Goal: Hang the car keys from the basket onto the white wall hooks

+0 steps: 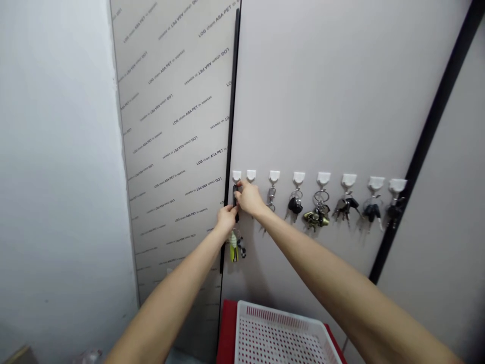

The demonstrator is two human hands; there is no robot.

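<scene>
A row of several white wall hooks runs across a grey panel, most carrying key bunches. Both my hands are at the leftmost hook. My right hand is closed in a pinch on a black key strap just under that hook. My left hand is closed lower on the same strap. A keychain with a yellow-green and white charm dangles below my left hand. The second hook looks bare.
A white perforated plastic basket rests on something red below the hooks. A film-covered panel with printed text stands to the left, a white wall beyond it. A black strip runs diagonally at right.
</scene>
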